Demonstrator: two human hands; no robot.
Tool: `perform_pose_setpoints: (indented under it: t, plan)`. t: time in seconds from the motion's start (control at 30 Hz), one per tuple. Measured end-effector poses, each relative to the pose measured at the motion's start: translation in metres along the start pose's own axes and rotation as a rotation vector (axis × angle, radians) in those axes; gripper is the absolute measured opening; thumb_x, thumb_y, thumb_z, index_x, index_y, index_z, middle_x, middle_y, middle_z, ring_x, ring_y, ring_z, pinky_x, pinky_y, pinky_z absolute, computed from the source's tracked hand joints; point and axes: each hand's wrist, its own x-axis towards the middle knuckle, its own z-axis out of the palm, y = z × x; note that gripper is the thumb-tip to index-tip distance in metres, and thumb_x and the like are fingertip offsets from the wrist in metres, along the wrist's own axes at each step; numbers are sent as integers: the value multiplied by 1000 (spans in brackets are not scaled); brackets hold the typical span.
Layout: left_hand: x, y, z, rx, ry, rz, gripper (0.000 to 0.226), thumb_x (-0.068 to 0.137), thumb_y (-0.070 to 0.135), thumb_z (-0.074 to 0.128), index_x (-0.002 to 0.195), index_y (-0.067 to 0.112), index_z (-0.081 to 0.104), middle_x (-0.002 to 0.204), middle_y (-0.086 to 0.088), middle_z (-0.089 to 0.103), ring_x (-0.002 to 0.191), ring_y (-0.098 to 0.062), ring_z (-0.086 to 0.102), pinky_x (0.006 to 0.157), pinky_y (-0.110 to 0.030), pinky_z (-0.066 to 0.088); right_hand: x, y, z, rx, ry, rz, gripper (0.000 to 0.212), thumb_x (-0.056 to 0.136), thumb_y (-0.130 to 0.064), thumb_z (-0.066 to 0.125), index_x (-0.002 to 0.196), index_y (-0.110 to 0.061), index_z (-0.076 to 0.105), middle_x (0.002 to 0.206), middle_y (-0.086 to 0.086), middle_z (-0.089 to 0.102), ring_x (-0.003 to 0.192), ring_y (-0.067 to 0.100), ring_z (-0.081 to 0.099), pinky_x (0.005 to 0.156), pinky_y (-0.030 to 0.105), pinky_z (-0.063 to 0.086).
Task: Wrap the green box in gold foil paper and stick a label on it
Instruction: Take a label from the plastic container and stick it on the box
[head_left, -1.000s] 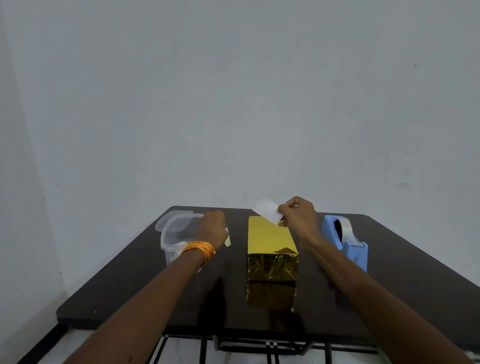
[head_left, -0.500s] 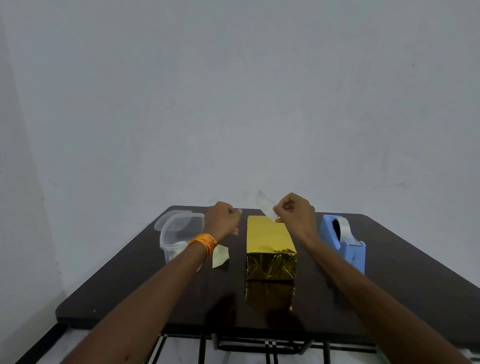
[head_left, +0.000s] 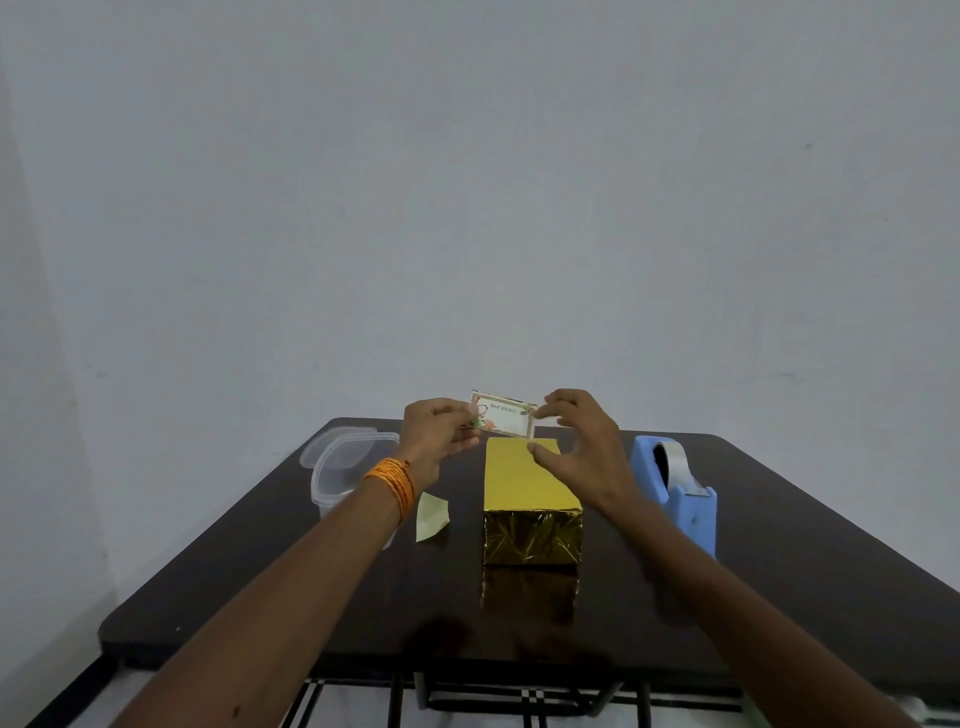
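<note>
Body in shot: two arms, both bare from the frame edge to the fingertips.
- left forearm (head_left: 291, 587): comes in from the lower left corner, bare along all that shows.
- right forearm (head_left: 727, 587): comes in from the lower right corner, also bare.
- left hand (head_left: 436, 441) and right hand (head_left: 587, 457): bare, both just above frame centre.
- Only worn item is an orange wrist band (head_left: 392, 480) on the left wrist, left of centre. It's thin cord or thread wound in several turns side by side, with a twisted texture, and it sits snug. There's a small dark bit at its upper edge; can't tell if it's a knot or a loose end.
</note>
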Motion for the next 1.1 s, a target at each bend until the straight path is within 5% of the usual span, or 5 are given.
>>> perform_pose_setpoints:
  t: [0.17, 0.27, 0.5, 0.7, 1.1]
  plan:
    - [0, -6, 4, -70, 33, 2, 14, 87, 9, 72, 100, 3, 70, 102, -19, 71, 82, -20, 68, 71, -31, 62, 8, -6, -4, 378, 37, 534, 42, 92, -33, 70, 129, -17, 58, 115, 0, 68, 102, 12, 64, 79, 25, 57]
    - [0, -9, 12, -91, 18, -15, 14, 86, 10, 73, 100, 5, 71, 99, -15, 71, 81, -18, 66, 75, -32, 61, 16, -2, 0, 571, 0, 717, 41, 93, -33, 70, 124, -8, 63, 114, 9, 68, 98, 16, 65, 68, 21, 56]
    - [7, -19, 22, 71, 58, 76, 14, 87, 13, 74, 99, 5, 74, 87, -10, 70, 74, -17, 60, 64, -24, 56, 28, 3, 1, 575, 58, 725, 12, 90, -13, 73, 93, -1, 71, 70, 3, 64, 55, 10, 53, 49, 16, 44]
    - [23, -30, 34, 255, 112, 192, 13, 87, 14, 73, 96, 6, 75, 85, -9, 71, 68, -11, 59, 55, -17, 48, 31, 20, 8, 518, 65, 786, 13, 87, -11, 77, 92, 1, 74, 63, 5, 62, 48, 7, 48, 45, 14, 40]
    - [58, -57, 36, 343, 169, 108, 12, 79, 11, 80, 88, 5, 75, 83, -12, 73, 69, -15, 66, 55, -18, 51, 37, 63, 39, 277, 6, 878, 17, 79, -13, 84, 85, 0, 76, 78, 12, 73, 55, 7, 59, 48, 15, 45]
